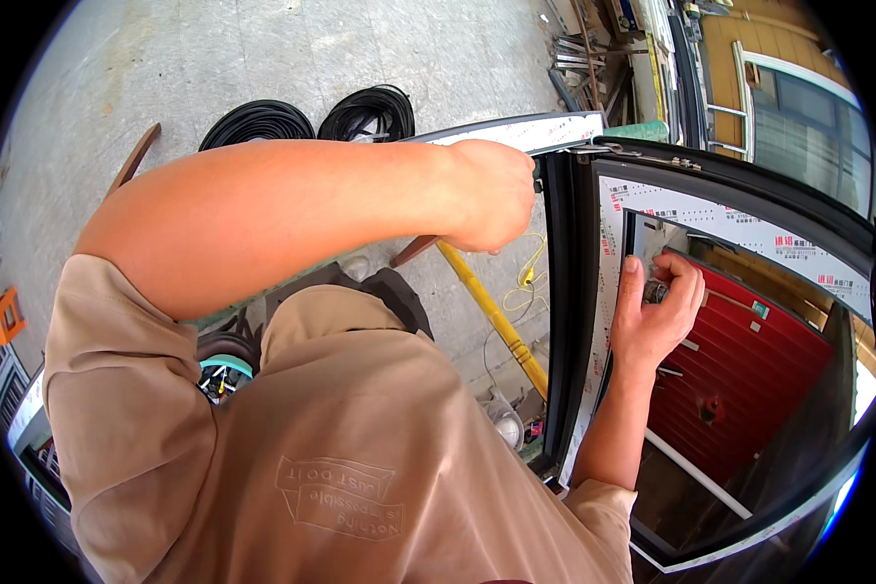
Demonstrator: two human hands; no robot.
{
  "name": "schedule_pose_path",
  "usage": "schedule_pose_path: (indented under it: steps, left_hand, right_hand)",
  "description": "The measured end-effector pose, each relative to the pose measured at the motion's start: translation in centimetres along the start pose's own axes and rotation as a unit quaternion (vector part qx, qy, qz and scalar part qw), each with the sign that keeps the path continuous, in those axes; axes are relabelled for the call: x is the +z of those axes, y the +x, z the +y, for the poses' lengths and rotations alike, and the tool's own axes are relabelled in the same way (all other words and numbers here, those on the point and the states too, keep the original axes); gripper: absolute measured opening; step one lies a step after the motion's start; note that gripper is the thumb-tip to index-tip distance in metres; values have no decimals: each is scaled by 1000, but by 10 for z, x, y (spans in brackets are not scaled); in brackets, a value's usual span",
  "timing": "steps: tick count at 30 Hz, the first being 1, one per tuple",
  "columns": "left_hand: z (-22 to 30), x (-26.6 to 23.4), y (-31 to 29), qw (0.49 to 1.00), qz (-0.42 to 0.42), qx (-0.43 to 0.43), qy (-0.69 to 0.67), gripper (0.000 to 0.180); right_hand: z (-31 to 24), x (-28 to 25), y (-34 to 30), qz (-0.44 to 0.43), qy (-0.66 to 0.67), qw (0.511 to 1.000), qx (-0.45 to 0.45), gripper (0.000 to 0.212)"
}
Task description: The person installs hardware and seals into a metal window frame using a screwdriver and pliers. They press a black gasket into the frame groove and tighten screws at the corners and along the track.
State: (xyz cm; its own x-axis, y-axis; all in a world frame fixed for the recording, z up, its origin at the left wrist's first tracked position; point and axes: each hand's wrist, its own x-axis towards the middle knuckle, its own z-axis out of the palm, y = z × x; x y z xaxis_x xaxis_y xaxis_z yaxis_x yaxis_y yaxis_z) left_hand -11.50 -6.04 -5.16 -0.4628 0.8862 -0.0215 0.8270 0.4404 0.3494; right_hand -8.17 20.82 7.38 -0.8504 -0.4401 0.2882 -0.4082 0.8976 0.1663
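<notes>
My left arm reaches across from the left, and my left hand (pixel 496 195) is closed in a fist against the edge of a dark window frame (pixel 558 292). A small dark thing shows at its knuckles, too hidden to name. Beside that stands a window sash (pixel 608 219), black with white printed protective film, joined by a metal hinge arm (pixel 603 151) at the top. Inside the sash opening is my right hand (pixel 657 311), thumb up along the inner edge and fingers curled. Something grey and roundish shows between thumb and fingers; I cannot make out what it is.
Black coils (pixel 258 124) lie on the grey floor (pixel 263 49) beyond my left arm. A yellow pole (pixel 492 316) and yellow cord (pixel 528 273) are left of the frame. A red ribbed panel (pixel 749 360) shows through the sash. Scrap lengths (pixel 579 58) lean at the back.
</notes>
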Motion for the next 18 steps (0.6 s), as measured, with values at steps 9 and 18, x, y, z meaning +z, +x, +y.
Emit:
schedule_pose_path:
  steps: [9,18]
  left_hand:
    - [46,-14,-12,975,119,-123,-143,39]
    - [89,19,-3,801,388,-412,-196,25]
  right_hand:
    - [6,33,0,-150,180,962,140,90]
    - [9,36,-6,-126,204,962,130,79]
